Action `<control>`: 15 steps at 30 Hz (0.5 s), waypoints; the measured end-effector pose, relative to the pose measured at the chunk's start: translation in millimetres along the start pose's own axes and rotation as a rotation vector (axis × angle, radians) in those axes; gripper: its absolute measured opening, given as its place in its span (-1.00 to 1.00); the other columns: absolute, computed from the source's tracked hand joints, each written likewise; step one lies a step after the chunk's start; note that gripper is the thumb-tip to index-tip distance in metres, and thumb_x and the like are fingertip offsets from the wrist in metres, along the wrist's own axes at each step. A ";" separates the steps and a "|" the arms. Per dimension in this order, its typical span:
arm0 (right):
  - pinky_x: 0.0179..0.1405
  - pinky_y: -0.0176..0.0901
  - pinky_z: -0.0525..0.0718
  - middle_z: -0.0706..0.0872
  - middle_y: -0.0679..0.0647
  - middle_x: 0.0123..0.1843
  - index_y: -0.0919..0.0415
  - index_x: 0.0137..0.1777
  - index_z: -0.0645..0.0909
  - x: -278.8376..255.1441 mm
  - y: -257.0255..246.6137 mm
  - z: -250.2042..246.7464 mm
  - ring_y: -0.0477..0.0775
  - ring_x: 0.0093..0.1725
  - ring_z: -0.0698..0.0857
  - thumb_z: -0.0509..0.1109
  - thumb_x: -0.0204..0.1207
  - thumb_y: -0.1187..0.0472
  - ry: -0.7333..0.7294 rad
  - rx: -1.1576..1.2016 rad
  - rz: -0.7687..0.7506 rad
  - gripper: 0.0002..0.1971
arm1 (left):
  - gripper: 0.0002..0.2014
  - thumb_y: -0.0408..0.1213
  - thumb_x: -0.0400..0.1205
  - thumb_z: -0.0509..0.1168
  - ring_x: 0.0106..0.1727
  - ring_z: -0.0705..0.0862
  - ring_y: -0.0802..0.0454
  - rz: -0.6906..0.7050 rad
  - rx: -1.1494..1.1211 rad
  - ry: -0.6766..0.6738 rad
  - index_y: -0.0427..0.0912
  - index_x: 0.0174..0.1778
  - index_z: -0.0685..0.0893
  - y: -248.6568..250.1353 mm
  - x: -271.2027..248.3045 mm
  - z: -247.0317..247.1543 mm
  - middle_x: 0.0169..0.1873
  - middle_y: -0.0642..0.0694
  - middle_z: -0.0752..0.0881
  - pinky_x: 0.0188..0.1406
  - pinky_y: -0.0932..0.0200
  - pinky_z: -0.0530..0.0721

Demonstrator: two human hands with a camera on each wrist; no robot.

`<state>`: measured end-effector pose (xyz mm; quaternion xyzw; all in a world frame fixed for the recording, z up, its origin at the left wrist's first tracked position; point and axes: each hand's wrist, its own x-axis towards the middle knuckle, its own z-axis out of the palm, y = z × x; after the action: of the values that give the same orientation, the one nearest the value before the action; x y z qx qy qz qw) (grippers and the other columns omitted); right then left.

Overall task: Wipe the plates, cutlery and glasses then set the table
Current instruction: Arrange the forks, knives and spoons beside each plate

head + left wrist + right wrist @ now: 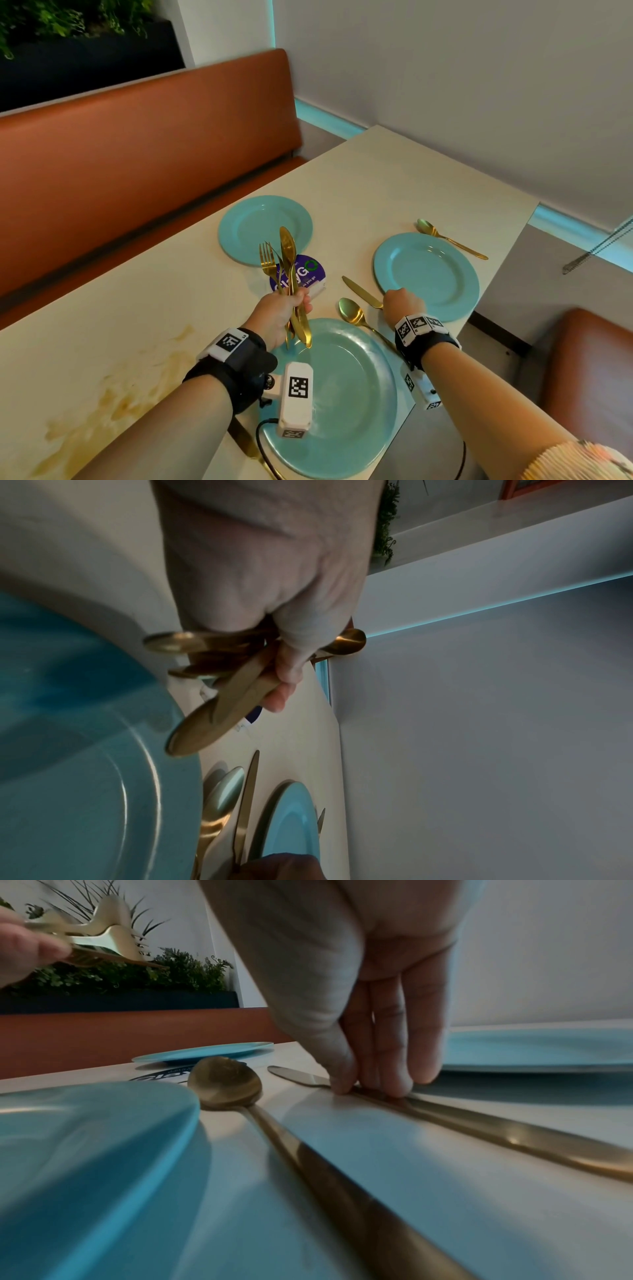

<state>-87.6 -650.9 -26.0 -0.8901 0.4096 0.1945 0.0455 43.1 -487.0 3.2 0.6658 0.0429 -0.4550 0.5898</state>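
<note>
The gold knife (pixel 362 292) lies flat on the counter (pixel 137 325), just right of the middle of the head view, in the gap between two blue plates. The right hand (pixel 404 302) is down on its handle. In the right wrist view, the thumb and fingertips (pixel 399 1088) press on the thin part of the knife, pinching it from both sides. I think the hand is setting it straight beside the plate, so it sits neat.

The left hand (pixel 286 310) is a closed grip around a bunch of gold cutlery (pixel 286 263). I can see a fork and a spoon sticking up, and more handles poking out below. Holding them all in one fist likely keeps the other hand free to lay them down one at a time.

A gold spoon (pixel 356 317) lies just beside the near plate (pixel 359 411), at the bottom middle of the view. The knife rests between that spoon and the right plate (pixel 428 277). Another spoon (pixel 448 238) lies on the far side of the right plate, toward the upper right. A third plate (pixel 246 226) sits farther back, left of middle, with no cutlery next to it yet.

A round purple sticker (pixel 310 270) is on the counter between the plates. A brown stain (pixel 113 401) spreads over the counter at the lower left. No glasses show anywhere.
</note>
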 end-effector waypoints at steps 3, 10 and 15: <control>0.06 -0.10 0.65 0.71 0.17 0.11 0.31 0.17 0.60 0.2 -0.4 -0.7 0.18 0.10 0.72 0.13 0.64 0.30 -0.003 0.007 0.008 -0.75 | -0.87 -0.37 0.70 0.20 -0.22 0.67 0.05 0.002 -0.006 -0.009 -0.20 -0.10 0.65 -0.9 1.3 1.0 -0.27 -0.08 0.69 -0.19 0.17 0.63; 0.01 -0.08 0.68 0.74 0.18 0.08 0.28 0.11 0.66 -3.4 -13.7 -27.2 0.19 0.06 0.73 0.21 0.61 0.23 0.046 0.127 0.003 -0.76 | -0.88 -0.37 0.69 0.22 -0.26 0.67 0.05 0.013 -0.044 -0.048 -0.27 0.02 0.67 1.3 0.9 1.8 -0.30 -0.10 0.67 -0.20 0.19 0.62; -0.24 -0.27 0.72 0.75 -0.04 -0.24 0.16 0.03 0.75 -16.4 -48.1 -60.0 -0.05 -0.28 0.72 0.40 0.52 0.07 -0.033 0.708 -0.215 -0.79 | -0.89 -0.39 0.68 0.24 -0.22 0.68 0.05 0.008 -0.086 -0.086 -0.21 -0.13 0.65 6.6 -7.6 1.4 -0.25 -0.13 0.69 -0.19 0.21 0.66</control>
<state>-42.8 -621.9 31.7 -0.8539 0.3550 0.0490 0.3775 41.8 -486.6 13.3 0.6200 0.0343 -0.4784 0.6209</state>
